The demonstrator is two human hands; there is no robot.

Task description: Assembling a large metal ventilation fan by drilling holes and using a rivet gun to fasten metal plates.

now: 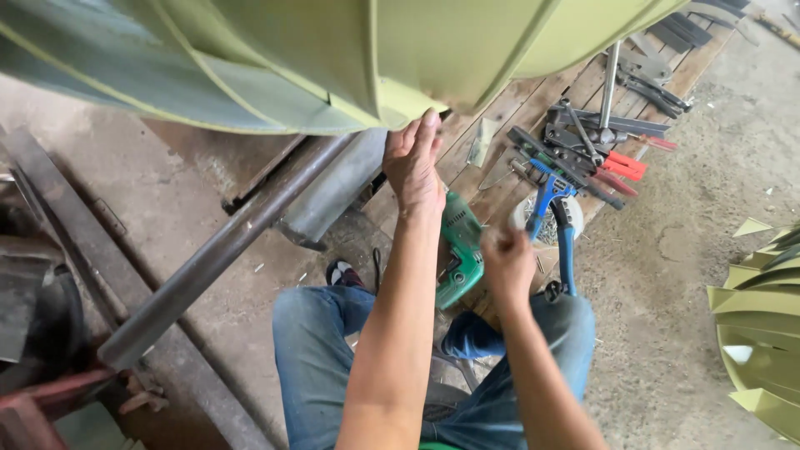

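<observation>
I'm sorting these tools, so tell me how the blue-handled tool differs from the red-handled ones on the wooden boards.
The blue-handled tool lies close to the right hand, beside a white tub; the red-handled tools lie farther away, among dark metal tools. The blue handles look longer and spread apart, one running down toward the knee; the red handles look shorter and lie close together. Both rest on the wooden boards, and neither hand holds either.

Blue jeans (321, 350), dark sandal (343, 272), bare forearms.

My right hand (507, 260) is blurred; its grip is unclear. The green metal piece (333, 50) is cut off above.
</observation>
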